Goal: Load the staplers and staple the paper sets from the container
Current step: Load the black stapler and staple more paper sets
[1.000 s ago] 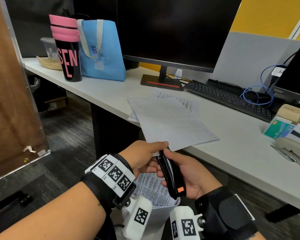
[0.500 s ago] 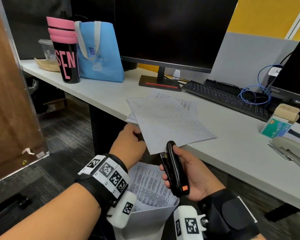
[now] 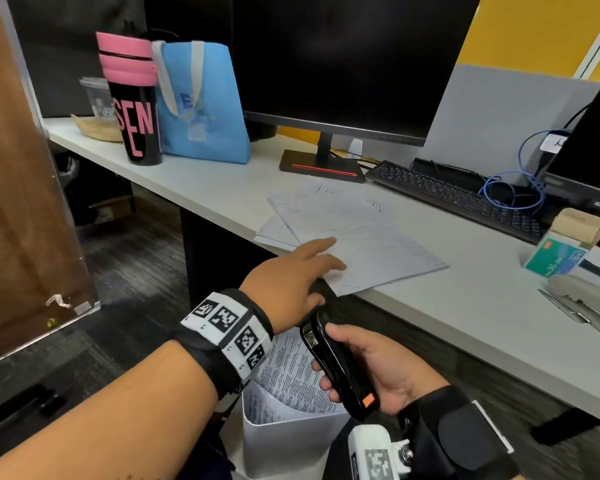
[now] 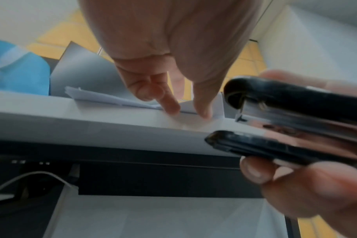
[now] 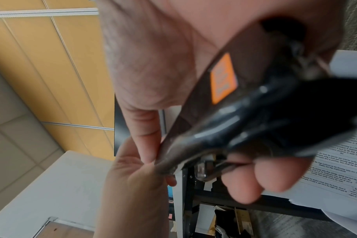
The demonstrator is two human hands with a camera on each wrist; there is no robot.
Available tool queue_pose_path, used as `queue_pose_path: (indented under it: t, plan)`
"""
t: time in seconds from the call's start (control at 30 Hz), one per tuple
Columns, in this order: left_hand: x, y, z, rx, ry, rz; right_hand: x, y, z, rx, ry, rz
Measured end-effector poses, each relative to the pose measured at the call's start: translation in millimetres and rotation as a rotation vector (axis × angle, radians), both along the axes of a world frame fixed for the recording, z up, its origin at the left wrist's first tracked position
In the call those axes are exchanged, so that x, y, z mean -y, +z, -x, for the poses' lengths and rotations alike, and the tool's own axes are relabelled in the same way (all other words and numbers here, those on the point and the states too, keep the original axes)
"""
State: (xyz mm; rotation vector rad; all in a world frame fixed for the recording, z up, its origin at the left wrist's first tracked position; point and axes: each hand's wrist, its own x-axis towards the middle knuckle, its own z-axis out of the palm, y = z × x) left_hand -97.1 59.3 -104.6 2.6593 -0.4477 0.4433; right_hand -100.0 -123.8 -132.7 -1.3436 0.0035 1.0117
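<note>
My right hand (image 3: 368, 362) grips a black stapler (image 3: 336, 365) with an orange tab, held below the desk edge; the stapler (image 5: 245, 116) fills the right wrist view and its jaws show slightly apart in the left wrist view (image 4: 296, 122). My left hand (image 3: 302, 268) reaches forward with straight fingers resting on the near corner of the paper stack (image 3: 354, 237) on the desk; its fingertips (image 4: 173, 106) touch the sheets. A white container (image 3: 291, 441) with printed paper sets (image 3: 291, 379) stands below my hands.
A grey stapler (image 3: 586, 303) and a green staple box (image 3: 555, 258) lie at the desk's right. A monitor (image 3: 343, 64), keyboard (image 3: 458, 199), blue bag (image 3: 201, 102) and pink-lidded tumbler (image 3: 132, 98) stand behind. The desk edge (image 3: 430, 327) runs diagonally.
My left hand let go of the stapler's front and moved up onto the paper stack on the desk. The right hand lowered slightly with the stapler.
</note>
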Motion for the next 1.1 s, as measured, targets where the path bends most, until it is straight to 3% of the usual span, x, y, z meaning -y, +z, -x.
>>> queue_pose_path:
  t: [0.13, 0.3, 0.37, 0.6, 0.87, 1.03, 1.1]
  plan:
    - [10, 4, -5, -0.042, 0.066, 0.155, 1, -1, -1, -0.002, 0.002, -0.007]
    - [4, 8, -11, -0.159, 0.26, 0.801, 3, -1, -3, -0.001, -0.021, -0.019]
    - [2, 9, -11, -0.239, 0.292, 0.949, 3, -2, -3, -0.007, -0.031, -0.022]
    - [1, 7, -11, -0.359, 0.317, 1.012, 3, -5, -2, -0.023, -0.037, -0.03]
    - [2, 9, -5, -0.384, 0.319, 1.057, 4, 4, 0, -0.017, 0.01, -0.082]
    - [0, 10, -6, -0.303, 0.325, 1.32, 23, 41, 4, 0.219, 0.176, -0.156]
    - [-3, 5, -6, -0.214, 0.387, 1.349, 30, 66, 6, 0.311, 0.1, -0.143]
